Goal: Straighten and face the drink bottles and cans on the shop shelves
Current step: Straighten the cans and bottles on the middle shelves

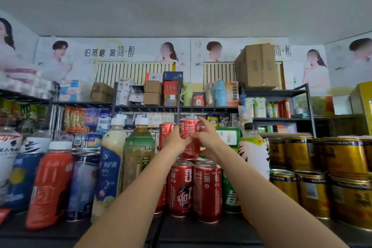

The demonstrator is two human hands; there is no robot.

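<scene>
Both hands grip upper red cola can (189,127), standing upright atop lower red cans (196,187) mid-shelf: left hand (176,140) wraps its left side, right hand (208,137) its right. Second stacked red can (166,131) just left. Green tea bottle (138,155) crowds left; yellow-white bottle (254,153) right. Gold cans (314,169) stacked further right. Dark shelf edge (201,229) bare in front.

Open air is seen above the upper red can (189,127), at twelve o'clock. At nine o'clock the way is blocked by a second red can (165,133) and the green tea bottle (138,151), packed close. At three o'clock a narrow gap is left before the yellow-green bottle (254,151). At six o'clock, two lower red cans (196,187) are stacked tight.
</scene>
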